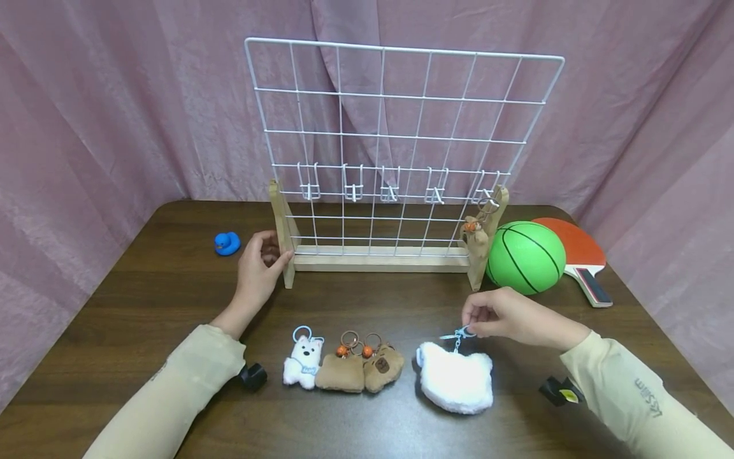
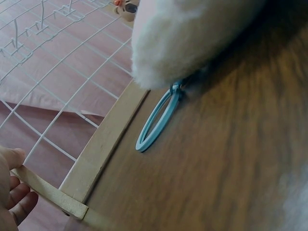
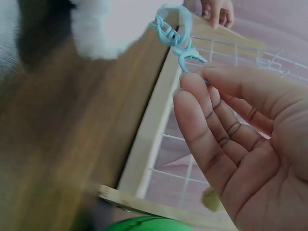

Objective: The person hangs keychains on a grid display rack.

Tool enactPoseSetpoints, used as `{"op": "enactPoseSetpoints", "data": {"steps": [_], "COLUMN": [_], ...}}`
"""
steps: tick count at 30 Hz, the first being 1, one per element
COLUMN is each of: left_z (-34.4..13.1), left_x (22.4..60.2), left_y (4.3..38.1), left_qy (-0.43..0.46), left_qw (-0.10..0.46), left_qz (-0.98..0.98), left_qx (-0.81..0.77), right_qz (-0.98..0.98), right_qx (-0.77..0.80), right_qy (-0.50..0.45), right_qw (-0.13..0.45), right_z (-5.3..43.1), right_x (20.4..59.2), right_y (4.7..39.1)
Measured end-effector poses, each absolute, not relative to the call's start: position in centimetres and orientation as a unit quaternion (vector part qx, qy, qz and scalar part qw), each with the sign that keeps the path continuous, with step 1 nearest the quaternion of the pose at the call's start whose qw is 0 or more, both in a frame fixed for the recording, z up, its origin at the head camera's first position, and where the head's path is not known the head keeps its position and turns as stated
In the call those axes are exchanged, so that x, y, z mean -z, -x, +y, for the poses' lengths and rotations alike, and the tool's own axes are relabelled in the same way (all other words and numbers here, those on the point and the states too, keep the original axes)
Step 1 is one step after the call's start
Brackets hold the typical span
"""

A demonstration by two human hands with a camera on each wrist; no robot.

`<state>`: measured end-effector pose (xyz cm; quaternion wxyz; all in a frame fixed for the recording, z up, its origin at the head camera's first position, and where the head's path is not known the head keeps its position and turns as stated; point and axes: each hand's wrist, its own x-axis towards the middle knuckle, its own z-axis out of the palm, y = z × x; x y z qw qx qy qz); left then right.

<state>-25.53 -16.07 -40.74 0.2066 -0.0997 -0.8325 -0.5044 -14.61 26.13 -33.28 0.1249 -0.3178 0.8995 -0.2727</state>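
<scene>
My right hand (image 1: 504, 315) pinches the light-blue clasp (image 3: 187, 57) of a white plush keychain (image 1: 457, 379) between thumb and fingertips. The fluffy body hangs from a short blue chain, close over the table's front right. My left hand (image 1: 258, 271) grips the left wooden foot (image 1: 285, 239) of a white wire grid rack (image 1: 378, 134), thumb in front and fingers reaching behind. Left of the white plush lie a small white dog keychain (image 1: 302, 362) with a blue ring and two brown plush keychains (image 1: 383, 368) with orange beads. A brown bear keychain (image 1: 474, 231) hangs at the rack's lower right.
Several white hooks (image 1: 353, 191) line a lower bar of the grid. A green ball (image 1: 526, 257) sits against the right wooden foot, with a red paddle (image 1: 573, 245) behind it. A blue rubber duck (image 1: 227, 243) stands left of the left hand. Pink curtains surround the table.
</scene>
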Motion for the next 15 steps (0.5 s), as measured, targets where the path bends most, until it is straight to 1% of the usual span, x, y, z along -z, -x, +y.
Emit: {"op": "enactPoseSetpoints", "data": {"steps": [11,15], "left_z": [-16.1,-16.1], "left_x": [40.6,40.7], "left_y": [25.4,25.5], "left_qy": [0.095,0.096], "left_qw": [0.201,0.199], "left_qz": [-0.831,-0.83], "left_qx": [0.509,0.511], "right_qz": [0.907,0.909], "right_qx": [0.233,0.223], "right_qy": [0.336,0.336], "right_qw": [0.101,0.102], "right_z": [25.4,25.2], "right_x": [30.0,28.6], "right_y": [14.5,14.7]}}
